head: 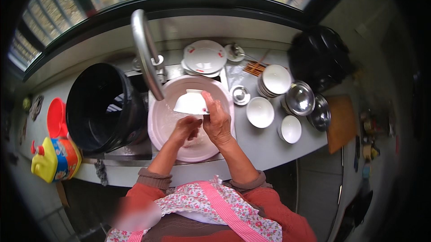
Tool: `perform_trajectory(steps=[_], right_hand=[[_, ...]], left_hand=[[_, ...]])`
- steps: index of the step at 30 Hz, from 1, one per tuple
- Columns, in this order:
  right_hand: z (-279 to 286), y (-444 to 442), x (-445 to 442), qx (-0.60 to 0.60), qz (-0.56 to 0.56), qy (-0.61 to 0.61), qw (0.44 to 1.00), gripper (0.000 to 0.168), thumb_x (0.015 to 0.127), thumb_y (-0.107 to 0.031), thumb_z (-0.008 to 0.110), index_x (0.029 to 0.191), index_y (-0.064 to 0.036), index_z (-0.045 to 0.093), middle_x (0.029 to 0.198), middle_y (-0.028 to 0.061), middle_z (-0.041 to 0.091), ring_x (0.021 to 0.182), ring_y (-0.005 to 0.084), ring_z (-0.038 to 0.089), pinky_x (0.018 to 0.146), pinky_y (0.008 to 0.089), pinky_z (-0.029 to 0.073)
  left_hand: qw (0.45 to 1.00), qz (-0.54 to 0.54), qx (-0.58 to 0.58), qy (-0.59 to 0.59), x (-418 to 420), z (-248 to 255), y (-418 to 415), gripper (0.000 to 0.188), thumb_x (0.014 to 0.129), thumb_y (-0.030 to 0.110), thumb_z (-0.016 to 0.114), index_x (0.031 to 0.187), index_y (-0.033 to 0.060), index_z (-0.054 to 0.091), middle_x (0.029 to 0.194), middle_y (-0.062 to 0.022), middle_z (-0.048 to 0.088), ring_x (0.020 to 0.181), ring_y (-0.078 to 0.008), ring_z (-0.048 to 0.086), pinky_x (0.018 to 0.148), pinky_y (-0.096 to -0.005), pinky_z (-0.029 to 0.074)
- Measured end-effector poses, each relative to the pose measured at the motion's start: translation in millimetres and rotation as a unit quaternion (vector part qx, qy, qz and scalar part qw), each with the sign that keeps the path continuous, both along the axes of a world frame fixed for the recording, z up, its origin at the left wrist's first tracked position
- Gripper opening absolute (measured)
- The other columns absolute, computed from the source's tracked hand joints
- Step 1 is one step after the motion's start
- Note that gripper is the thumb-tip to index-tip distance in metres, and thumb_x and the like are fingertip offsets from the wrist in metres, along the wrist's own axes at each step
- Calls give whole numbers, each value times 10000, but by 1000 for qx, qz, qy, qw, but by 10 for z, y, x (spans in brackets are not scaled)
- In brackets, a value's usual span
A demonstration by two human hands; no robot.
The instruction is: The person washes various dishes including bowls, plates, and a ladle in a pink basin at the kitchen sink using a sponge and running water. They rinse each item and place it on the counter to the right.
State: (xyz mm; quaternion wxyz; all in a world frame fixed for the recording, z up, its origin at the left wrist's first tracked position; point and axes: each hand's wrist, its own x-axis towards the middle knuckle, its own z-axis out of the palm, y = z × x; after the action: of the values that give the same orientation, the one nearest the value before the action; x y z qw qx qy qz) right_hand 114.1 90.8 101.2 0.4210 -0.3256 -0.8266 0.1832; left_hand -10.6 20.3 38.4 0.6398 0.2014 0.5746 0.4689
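Observation:
A white bowl (190, 102) with a small red mark near its rim is tipped over the pink plastic basin (157, 131), foot up and rim towards me. My right hand (218, 119) grips the bowl at its right side. Just below the rim is my left hand (188, 128), its fingers curled; whether anything sits inside them is hidden. Water lies in the basin under both hands. The curved metal faucet (146, 53) reaches over the basin's left edge.
A large black bucket (97, 107) stands left, beside a red scoop (56, 117) and yellow detergent jug (57, 159). Plates (205, 56) rest behind the basin. Rightward are stacked bowls (276, 79), single white bowls (260, 112), steel bowls (300, 98) and a wooden board (340, 120).

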Motion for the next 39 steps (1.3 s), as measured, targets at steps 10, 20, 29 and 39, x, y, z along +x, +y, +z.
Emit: perform_trajectory(steps=[10, 20, 29, 39], right_hand=[[-170, 333, 1626, -421, -201, 127, 875, 497, 761, -54, 441, 1255, -18, 410, 988, 152, 590, 756, 228, 600, 642, 320, 495], [-109, 475, 1762, -532, -268, 112, 796, 515, 784, -50, 431, 1291, -84, 349, 615, 93, 536, 366, 87, 379, 302, 241, 256], [-91, 432, 1822, -281, -296, -83, 909, 598, 818, -111, 582, 1330, -2, 294, 599, 95, 580, 480, 216, 570, 460, 340, 438], [-169, 1645, -5, -214, -160, -144, 953, 489, 790, -347, 624, 1075, 38, 528, 849, 198, 648, 842, 369, 617, 733, 444, 472]], left_hand=[[994, 100, -31, 11, -351, -406, -184, 183, 874, 230, 556, 833, 51, 548, 532, -42, 540, 351, -91, 437, 308, -220, 309], [995, 102, 7, 22, -290, -251, 325, 159, 856, 214, 560, 824, 59, 551, 533, -47, 552, 351, -90, 444, 313, -219, 318], [992, 120, -24, 10, -364, -374, 180, 147, 854, 199, 542, 807, 60, 551, 530, -46, 546, 343, -94, 435, 311, -225, 313], [995, 88, -37, 18, -362, -319, -87, 136, 879, 192, 526, 847, 63, 556, 571, -43, 559, 384, -89, 465, 351, -211, 336]])
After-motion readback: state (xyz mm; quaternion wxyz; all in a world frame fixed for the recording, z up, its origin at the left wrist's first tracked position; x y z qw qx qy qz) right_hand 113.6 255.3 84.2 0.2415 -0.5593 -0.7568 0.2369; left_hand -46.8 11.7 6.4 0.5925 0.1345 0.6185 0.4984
